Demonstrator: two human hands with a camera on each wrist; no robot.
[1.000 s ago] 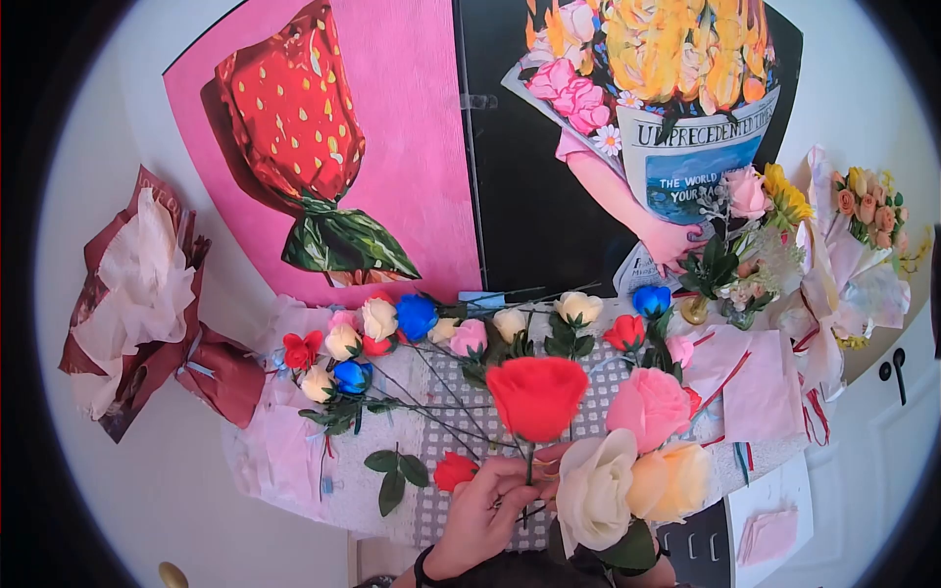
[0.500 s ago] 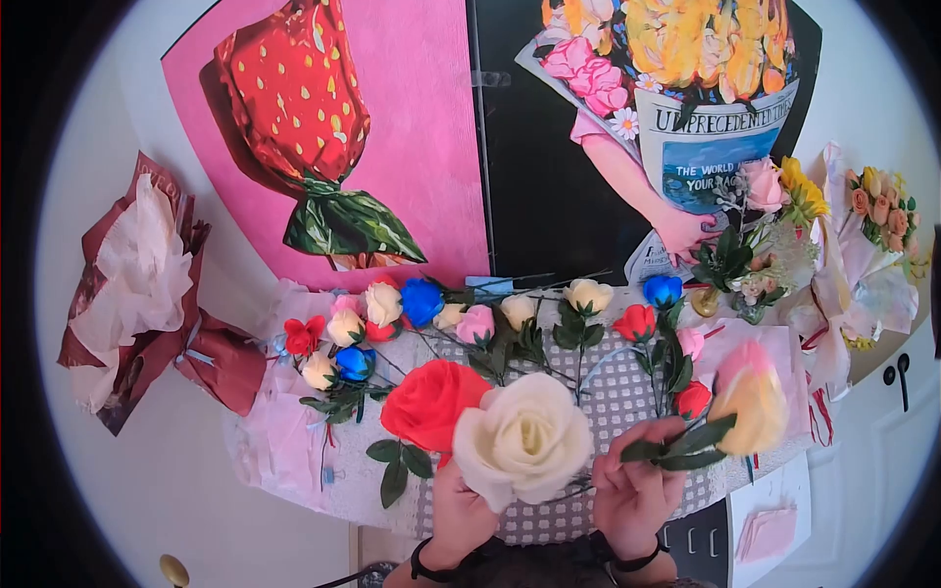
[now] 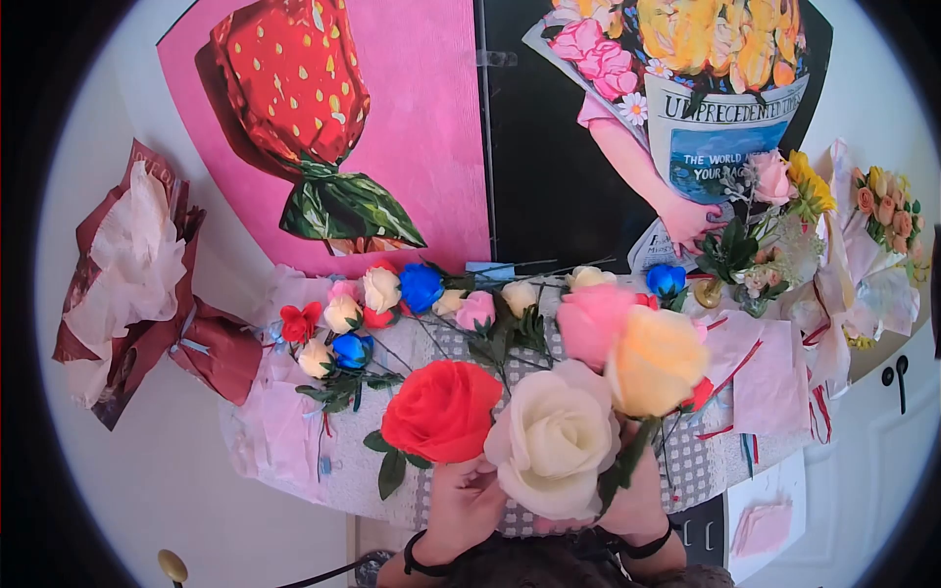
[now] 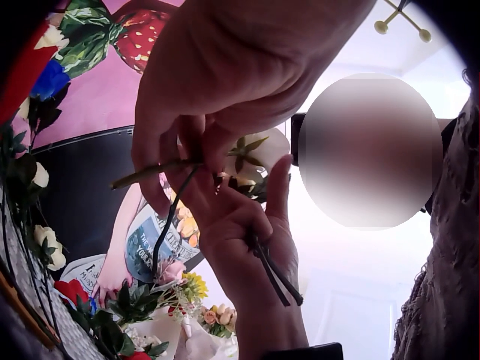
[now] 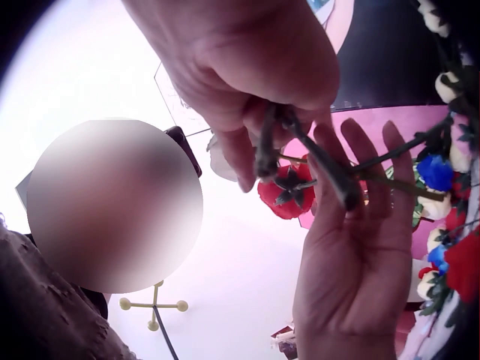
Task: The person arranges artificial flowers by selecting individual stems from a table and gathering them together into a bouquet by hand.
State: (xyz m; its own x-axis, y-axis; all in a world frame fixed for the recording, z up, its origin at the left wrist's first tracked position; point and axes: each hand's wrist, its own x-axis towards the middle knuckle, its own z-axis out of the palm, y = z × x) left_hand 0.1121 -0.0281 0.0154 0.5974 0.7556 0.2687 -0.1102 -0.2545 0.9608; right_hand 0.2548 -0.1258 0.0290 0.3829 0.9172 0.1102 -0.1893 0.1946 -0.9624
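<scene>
My left hand (image 3: 466,505) pinches thin stems between thumb and fingers, under a red rose (image 3: 441,412) and a big white rose (image 3: 554,441). Close by on the right, my right hand (image 3: 639,500) is partly hidden behind the white bloom and leaves. It grips the stems of a pink rose (image 3: 596,318) and a pale yellow rose (image 3: 657,363), which overlap in the head view. Two dark cut stem ends (image 5: 322,161) stick out of the right fist in the right wrist view. From the left wrist view, a green stem (image 4: 154,174) crosses the left fingertips.
Several loose roses, among them a blue rose (image 3: 421,287), lie along the back of the table over a grey checked cloth (image 3: 446,367). Pink wrapping paper (image 3: 769,392) is at the right. A wrapped bouquet (image 3: 211,353) stands at the left, and a vase of flowers (image 3: 755,255) at the back right.
The white rose has passed from beside the right hand's flowers to beside the red one in the left. The right hand swung out right, then came back, bringing the pink and yellow roses near.
</scene>
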